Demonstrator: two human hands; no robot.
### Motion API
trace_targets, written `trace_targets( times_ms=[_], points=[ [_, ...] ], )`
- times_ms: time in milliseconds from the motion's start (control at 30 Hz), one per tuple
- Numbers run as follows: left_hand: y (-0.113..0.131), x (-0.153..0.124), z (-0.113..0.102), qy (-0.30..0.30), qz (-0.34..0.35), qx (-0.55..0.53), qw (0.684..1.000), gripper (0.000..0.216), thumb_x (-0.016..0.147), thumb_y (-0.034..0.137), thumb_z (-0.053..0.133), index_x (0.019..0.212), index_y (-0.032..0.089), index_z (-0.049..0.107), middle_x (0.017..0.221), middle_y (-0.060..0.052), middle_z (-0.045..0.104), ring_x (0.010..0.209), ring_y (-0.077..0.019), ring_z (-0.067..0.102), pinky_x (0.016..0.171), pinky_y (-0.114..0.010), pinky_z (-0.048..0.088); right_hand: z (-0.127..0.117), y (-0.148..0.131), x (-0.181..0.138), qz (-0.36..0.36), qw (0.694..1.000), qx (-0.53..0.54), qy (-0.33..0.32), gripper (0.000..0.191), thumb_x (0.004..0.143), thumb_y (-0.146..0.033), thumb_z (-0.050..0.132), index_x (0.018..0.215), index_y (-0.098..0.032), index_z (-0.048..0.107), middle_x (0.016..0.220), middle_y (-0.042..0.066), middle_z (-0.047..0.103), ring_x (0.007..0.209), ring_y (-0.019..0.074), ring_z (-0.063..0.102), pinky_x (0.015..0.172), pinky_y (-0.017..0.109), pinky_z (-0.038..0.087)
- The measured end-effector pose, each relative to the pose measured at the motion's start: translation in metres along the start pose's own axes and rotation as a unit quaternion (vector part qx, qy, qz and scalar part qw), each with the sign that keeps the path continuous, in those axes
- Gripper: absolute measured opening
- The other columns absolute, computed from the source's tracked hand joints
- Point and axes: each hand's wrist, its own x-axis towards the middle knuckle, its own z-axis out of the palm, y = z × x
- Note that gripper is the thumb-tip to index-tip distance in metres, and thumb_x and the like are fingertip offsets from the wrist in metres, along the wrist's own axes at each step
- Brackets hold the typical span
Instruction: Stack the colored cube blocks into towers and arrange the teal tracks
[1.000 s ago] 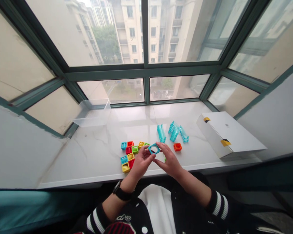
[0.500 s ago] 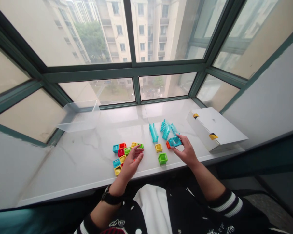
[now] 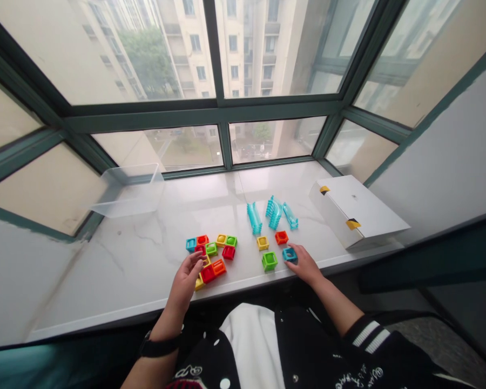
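Observation:
My right hand point(image 3: 303, 265) rests on the white sill, fingers closed round a small blue square block point(image 3: 289, 254) that stands on the surface. Just left of it sit a green block point(image 3: 269, 261), a yellow block point(image 3: 262, 242) and an orange block point(image 3: 281, 237). My left hand point(image 3: 186, 281) lies at the near left edge of a cluster of coloured blocks point(image 3: 210, 254), its curled fingers touching the nearest yellow and blue ones. Whether it grips one is unclear. Three translucent teal ribbed track pieces point(image 3: 272, 212) lie behind the loose blocks.
A clear plastic bin point(image 3: 129, 190) stands at the back left of the marble sill point(image 3: 146, 254). A white cardboard box point(image 3: 354, 212) lies at the right end. Green window frames point(image 3: 222, 113) close off the back and sides.
My right hand carried the blue block from mid-air out to the right, then set it down near the green block. My left hand dropped back to the near left of the cluster.

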Motion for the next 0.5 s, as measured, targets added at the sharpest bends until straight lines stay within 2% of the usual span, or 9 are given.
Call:
trace_targets(
  times_ms=[200, 500],
  points=[
    [-0.0075, 0.0006, -0.0018, 0.0, 0.002, 0.0, 1.0, 0.069, 0.079, 0.069, 0.077, 0.127, 0.019, 0.065, 0.123, -0.013, 0.074, 0.117, -0.0315, 0.071, 0.106, -0.049, 0.055, 0.0042, 0.003, -0.0024, -0.007, 0.999, -0.028, -0.021, 0.052, 0.084, -0.031, 0.068, 0.135, -0.025, 0.061, 0.131, 0.011, 0.063, 0.125, 0.0301, 0.062, 0.115, 0.048, 0.048],
    [-0.0081, 0.0024, 0.0027, -0.004, -0.003, -0.004, 1.0, 0.07, 0.078, 0.069, 0.077, 0.126, 0.02, 0.066, 0.124, -0.014, 0.074, 0.119, -0.0318, 0.07, 0.104, -0.048, 0.055, 0.0028, 0.0009, -0.0052, -0.002, 0.999, -0.042, -0.031, 0.051, 0.083, -0.03, 0.07, 0.133, -0.025, 0.062, 0.129, 0.011, 0.063, 0.121, 0.0303, 0.063, 0.112, 0.049, 0.05]
  ],
)
